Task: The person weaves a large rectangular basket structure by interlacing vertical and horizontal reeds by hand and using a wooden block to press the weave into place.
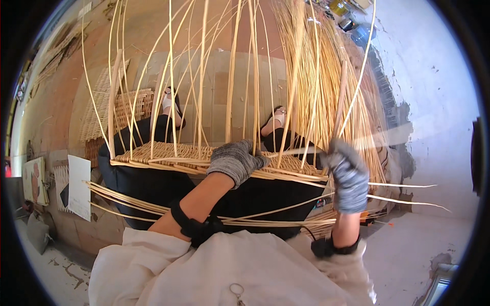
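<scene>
A half-woven wicker piece [189, 153] lies across my dark-trousered lap, with tall pale upright rods rising from its band of weave. My left hand [235, 163], in a grey knitted glove, is closed on the weave at the base of the uprights, right of the middle, where a pale weaver meets them. My right hand [348, 176], gloved and smeared by motion, is at the right end of the piece, its fingers closed round a pale weaver that runs toward my left hand. Long loose rod ends stick out sideways below the band.
A large bundle of long willow rods [301, 51] lies at the upper right beside a white wall [434, 102]. Woven panels [104, 122] and a white board [79, 186] are at the left on the tiled floor. My sandalled feet show beyond the wicker piece.
</scene>
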Demonstrator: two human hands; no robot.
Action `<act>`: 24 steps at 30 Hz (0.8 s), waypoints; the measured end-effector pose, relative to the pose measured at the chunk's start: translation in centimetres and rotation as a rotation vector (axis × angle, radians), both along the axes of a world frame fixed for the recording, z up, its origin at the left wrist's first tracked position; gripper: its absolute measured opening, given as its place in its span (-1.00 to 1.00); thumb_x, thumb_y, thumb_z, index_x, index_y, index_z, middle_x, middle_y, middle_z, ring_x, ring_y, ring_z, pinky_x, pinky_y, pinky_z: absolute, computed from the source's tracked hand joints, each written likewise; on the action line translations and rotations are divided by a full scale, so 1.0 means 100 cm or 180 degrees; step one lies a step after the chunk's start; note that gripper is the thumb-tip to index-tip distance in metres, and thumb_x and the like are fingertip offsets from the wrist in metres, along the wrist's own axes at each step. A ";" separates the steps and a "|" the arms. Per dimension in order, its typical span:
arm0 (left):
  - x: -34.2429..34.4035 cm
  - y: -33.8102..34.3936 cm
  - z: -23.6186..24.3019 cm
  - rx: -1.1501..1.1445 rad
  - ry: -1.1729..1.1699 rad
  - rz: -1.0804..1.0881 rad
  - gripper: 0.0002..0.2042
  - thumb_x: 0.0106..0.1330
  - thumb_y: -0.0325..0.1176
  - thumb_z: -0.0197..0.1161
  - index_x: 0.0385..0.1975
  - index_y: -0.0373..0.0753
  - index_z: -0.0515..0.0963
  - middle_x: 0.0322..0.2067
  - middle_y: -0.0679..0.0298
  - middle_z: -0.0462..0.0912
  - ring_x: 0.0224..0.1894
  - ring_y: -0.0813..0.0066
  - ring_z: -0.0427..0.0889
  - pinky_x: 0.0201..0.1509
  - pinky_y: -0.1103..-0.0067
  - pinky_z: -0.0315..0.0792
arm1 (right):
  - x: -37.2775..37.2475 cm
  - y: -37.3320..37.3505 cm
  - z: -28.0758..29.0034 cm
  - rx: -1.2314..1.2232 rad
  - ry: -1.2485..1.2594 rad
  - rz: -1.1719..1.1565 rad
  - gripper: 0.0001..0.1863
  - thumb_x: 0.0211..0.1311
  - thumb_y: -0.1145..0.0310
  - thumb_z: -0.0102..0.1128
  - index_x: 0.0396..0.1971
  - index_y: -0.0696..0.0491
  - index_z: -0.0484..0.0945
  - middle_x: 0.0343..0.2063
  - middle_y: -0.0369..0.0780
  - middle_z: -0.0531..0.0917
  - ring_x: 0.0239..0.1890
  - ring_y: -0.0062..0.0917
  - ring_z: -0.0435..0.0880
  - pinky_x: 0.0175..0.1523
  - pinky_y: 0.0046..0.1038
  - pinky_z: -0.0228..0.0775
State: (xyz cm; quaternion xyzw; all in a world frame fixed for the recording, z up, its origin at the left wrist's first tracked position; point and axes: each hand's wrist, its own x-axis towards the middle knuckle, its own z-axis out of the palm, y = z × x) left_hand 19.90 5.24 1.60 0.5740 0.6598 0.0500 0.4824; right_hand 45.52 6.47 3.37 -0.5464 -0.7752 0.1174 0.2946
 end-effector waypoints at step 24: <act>0.033 -0.040 -0.028 0.2176 -0.0123 -0.1051 -0.34 -0.04 0.04 0.19 0.10 -0.06 0.22 -0.19 0.15 0.49 -0.10 0.25 0.44 0.02 0.29 0.20 | -0.029 -0.084 -0.011 -0.0892 0.2348 -0.0545 -0.67 0.20 0.17 -0.05 -0.30 0.16 0.48 -0.49 -0.14 0.58 -0.51 -0.47 0.58 -0.33 -0.53 0.46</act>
